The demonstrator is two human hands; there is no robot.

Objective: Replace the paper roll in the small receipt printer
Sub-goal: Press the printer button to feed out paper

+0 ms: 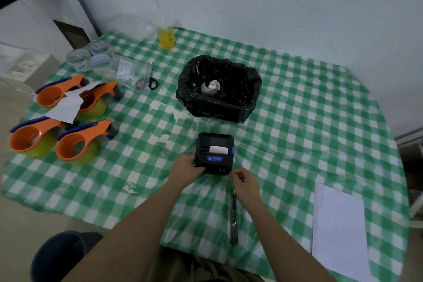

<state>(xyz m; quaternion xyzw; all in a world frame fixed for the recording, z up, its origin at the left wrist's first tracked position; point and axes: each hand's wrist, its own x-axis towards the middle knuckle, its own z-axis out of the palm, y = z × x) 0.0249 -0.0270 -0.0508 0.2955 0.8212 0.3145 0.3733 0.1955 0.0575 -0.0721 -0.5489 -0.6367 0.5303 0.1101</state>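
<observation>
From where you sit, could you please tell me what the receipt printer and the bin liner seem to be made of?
The receipt printer looks like matte black moulded plastic with blue accents and a white paper strip showing. The bin liner looks like thin glossy black plastic film, crinkled and catching highlights.

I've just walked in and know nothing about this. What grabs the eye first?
Four orange tape dispensers cluster at the table's left. At centre sits a bin lined with a black bag, a white paper roll inside. In front of it, the left hand grips a small black receipt printer.
</observation>
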